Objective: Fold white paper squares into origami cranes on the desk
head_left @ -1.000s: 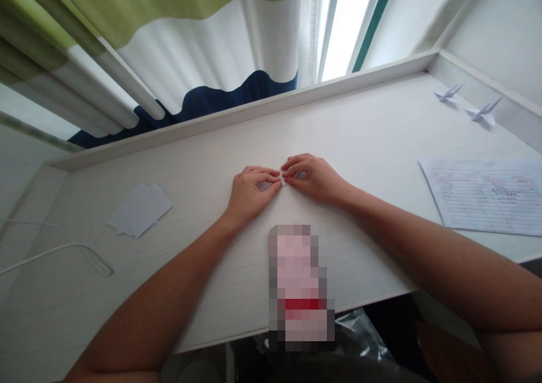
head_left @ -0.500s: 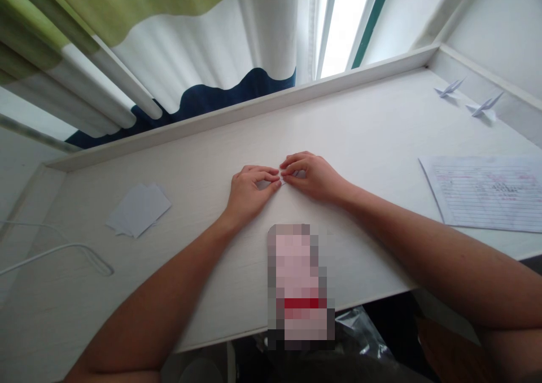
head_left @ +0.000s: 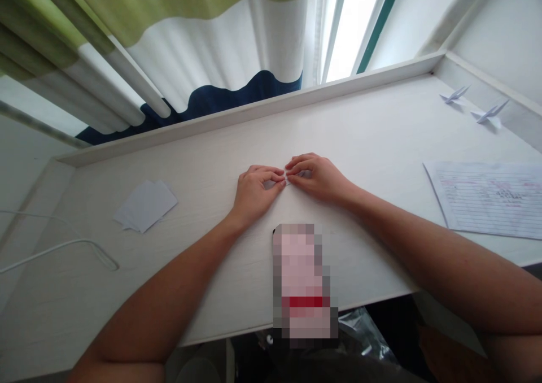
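Note:
Both my hands meet fingertip to fingertip over the middle of the white desk. A small piece of white paper [head_left: 288, 181] lies under and between the fingers, mostly hidden by them. My left hand [head_left: 259, 192] is closed, thumb and forefinger pinched on the paper's left side. My right hand [head_left: 315, 178] is closed too, pinching the paper from the right, where a sliver of it shows inside the curl of the fingers. How the paper is folded cannot be made out.
Blank paper squares [head_left: 147, 205] lie in a loose pile at left, near a white cable [head_left: 91, 243]. Two folded paper cranes [head_left: 491, 113] stand at far right above a lined written sheet [head_left: 493, 196]. A pixelated upright shape [head_left: 301, 264] overlaps the desk's [head_left: 220, 292] front edge.
The whole view has shifted slightly, so everything sits a little further right. My hands keep the same pinch on the paper, with hardly any movement of the fingers.

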`<state>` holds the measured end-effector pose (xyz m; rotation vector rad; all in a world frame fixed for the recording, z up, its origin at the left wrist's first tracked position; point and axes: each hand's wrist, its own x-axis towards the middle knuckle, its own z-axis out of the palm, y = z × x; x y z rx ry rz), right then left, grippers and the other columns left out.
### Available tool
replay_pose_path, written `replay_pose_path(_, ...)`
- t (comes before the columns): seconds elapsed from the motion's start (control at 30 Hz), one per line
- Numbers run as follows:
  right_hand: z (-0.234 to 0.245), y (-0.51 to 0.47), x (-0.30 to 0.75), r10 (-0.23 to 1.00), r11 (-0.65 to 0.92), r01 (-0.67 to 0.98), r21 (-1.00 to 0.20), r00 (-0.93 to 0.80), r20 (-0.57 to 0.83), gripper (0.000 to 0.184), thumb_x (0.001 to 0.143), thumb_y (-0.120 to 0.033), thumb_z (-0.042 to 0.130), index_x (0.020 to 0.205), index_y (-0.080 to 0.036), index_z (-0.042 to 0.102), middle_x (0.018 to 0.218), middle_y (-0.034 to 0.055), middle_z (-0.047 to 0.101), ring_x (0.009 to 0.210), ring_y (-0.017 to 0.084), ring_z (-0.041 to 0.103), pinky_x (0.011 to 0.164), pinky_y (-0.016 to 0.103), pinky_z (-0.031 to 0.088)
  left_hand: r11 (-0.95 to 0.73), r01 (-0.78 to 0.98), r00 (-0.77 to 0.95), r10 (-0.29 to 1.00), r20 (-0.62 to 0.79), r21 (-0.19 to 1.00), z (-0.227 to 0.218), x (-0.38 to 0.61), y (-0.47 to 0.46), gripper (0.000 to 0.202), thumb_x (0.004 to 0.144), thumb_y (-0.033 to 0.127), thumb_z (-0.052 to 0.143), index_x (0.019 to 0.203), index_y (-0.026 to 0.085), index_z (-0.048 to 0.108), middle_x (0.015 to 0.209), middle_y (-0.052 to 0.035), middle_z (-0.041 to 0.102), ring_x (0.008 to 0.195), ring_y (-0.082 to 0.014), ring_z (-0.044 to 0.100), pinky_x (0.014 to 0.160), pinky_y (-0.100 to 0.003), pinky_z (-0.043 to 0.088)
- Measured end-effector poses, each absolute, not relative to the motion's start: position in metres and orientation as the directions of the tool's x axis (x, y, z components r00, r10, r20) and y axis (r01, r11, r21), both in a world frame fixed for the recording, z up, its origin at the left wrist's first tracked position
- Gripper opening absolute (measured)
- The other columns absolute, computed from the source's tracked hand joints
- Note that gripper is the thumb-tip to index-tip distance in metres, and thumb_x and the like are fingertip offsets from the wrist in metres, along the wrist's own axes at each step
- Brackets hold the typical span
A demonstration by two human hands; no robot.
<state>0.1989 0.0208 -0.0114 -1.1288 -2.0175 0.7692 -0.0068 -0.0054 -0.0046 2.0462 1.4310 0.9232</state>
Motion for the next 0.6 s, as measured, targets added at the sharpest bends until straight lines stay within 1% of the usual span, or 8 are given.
replay_pose_path(0.1,-0.0117,0.0206,0.1976,0.885,0.442,0.483,-0.756,-0.371,0.28,0.01,0.087,-0.023,0.077,0.083,-0.025,0.085,0.106,0.0061,0.083,0.109,0.029,0.073,0.104,0.048,0.055,-0.342,0.609,0.223,0.94,0.26,0.715,-0.0052,-0.0071,-0.0055,0.008,0.089,0.021,0.08,0.084,0.026,0.082,0.109,-0.0022,0.084,0.115,-0.0267,0.07,0.108,-0.051,0.052)
replay_pose_path(0.23,-0.0127,0.0204,0.1973,0.877,0.462,0.496,-0.735,-0.381,0.294,0.014,0.088,-0.018,0.073,0.082,-0.025,0.084,0.108,0.0051,0.083,0.106,0.027,0.074,0.104,0.048,0.054,-0.344,0.61,0.218,0.939,0.266,0.714,-0.0054,-0.0068,-0.0056,0.009,0.089,0.019,0.079,0.084,0.026,0.081,0.108,-0.0017,0.084,0.114,-0.0258,0.071,0.108,-0.049,0.052)
replay_pose_path(0.33,-0.0126,0.0202,0.1973,0.876,0.467,0.501,-0.729,-0.377,0.301,0.015,0.088,-0.018,0.073,0.081,-0.025,0.084,0.107,0.0048,0.083,0.106,0.027,0.074,0.103,0.048,0.054,-0.333,0.617,0.205,0.943,0.263,0.713,-0.0049,-0.0056,-0.0054,0.012,0.089,0.017,0.077,0.083,0.027,0.081,0.107,-0.0009,0.084,0.113,-0.0249,0.071,0.108,-0.049,0.051)
replay_pose_path(0.4,-0.0123,0.0201,0.1971,0.877,0.466,0.505,-0.727,-0.375,0.302,0.013,0.088,-0.019,0.073,0.082,-0.024,0.083,0.107,0.0053,0.083,0.106,0.027,0.073,0.103,0.048,0.054,-0.316,0.627,0.19,0.949,0.253,0.712,-0.0045,-0.0049,-0.0053,0.013,0.09,0.018,0.075,0.082,0.027,0.08,0.106,-0.0004,0.084,0.114,-0.0246,0.071,0.109,-0.049,0.05)
replay_pose_path(0.53,-0.0124,0.0205,0.1965,0.879,0.459,0.506,-0.73,-0.375,0.293,0.012,0.088,-0.019,0.073,0.083,-0.023,0.083,0.108,0.006,0.083,0.108,0.028,0.073,0.104,0.047,0.053,-0.318,0.625,0.198,0.948,0.249,0.713,-0.0043,-0.0049,-0.0057,0.006,0.09,0.025,0.08,0.084,0.027,0.081,0.108,-0.0007,0.084,0.116,-0.0249,0.07,0.11,-0.049,0.049)
replay_pose_path(0.6,-0.013,0.0208,0.1962,0.878,0.463,0.506,-0.728,-0.377,0.296,0.014,0.087,-0.017,0.071,0.084,-0.023,0.084,0.108,0.006,0.083,0.108,0.028,0.073,0.104,0.048,0.053,-0.326,0.623,0.209,0.945,0.251,0.711,-0.0038,-0.0052,-0.0062,0.004,0.088,0.025,0.082,0.086,0.027,0.081,0.109,-0.001,0.084,0.116,-0.0249,0.07,0.11,-0.049,0.049)
